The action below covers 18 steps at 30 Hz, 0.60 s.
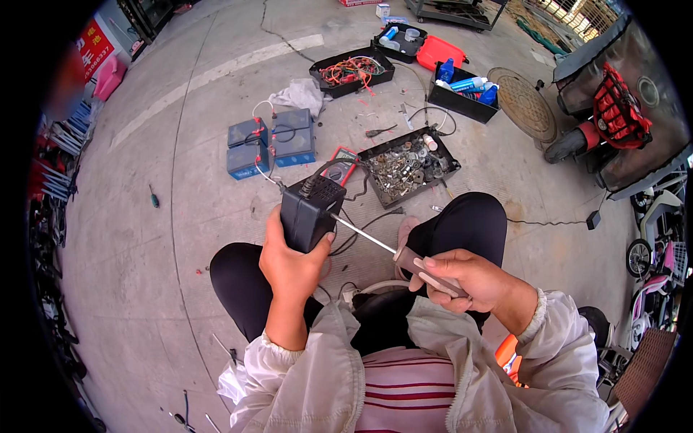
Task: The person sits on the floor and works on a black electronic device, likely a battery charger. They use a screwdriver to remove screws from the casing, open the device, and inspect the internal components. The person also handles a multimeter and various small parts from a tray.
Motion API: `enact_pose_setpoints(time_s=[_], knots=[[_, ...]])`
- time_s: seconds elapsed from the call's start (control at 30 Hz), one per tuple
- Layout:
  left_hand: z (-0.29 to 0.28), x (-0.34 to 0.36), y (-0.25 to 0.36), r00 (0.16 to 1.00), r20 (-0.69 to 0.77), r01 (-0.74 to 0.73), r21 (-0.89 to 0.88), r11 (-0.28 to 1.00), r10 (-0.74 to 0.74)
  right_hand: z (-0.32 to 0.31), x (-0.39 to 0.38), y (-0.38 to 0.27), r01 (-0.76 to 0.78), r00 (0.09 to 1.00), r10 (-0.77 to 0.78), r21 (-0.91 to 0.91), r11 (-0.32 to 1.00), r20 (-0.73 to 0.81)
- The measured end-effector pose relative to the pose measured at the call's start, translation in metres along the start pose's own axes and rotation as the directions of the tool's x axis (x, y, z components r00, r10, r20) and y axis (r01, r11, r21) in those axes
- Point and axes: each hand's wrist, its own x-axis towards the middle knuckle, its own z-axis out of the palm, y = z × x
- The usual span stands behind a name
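Note:
My left hand [290,268] grips a black box-shaped charger [309,220] with vent slots and a thick cord, held up in front of my knees. My right hand [473,280] is closed round the brownish handle of a screwdriver [372,238]. Its long metal shaft points left, and the tip meets the charger's right side; whether it sits in a screw hole I cannot tell. Just beyond the charger, a red multimeter [339,167] lies on the ground, partly hidden. Black cables [354,242] run below the charger.
Blue batteries [292,148] joined by wires stand ahead left. A black tray of screws and small metal parts [393,195] lies ahead, with a bin of wires [321,83] and a box of bottles [462,107] beyond. Another screwdriver [154,196] lies far left. Parked scooters [650,289] line the right.

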Motion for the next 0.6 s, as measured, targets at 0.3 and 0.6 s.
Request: enact_pose_setpoints(time_s=[0.3,0.6], knots=[[0.003,0.0,-0.001,0.998,0.02,0.055,0.127,0.99,-0.058,0.006,0.008,0.005,0.149,0.972,-0.192,-0.283,0.947,-0.132],[0.0,-0.001,0.001,0.998,0.014,0.061,0.093,0.994,-0.062,0.014,0.012,0.016,0.475,0.637,-0.77,-0.771,0.424,-0.031]])
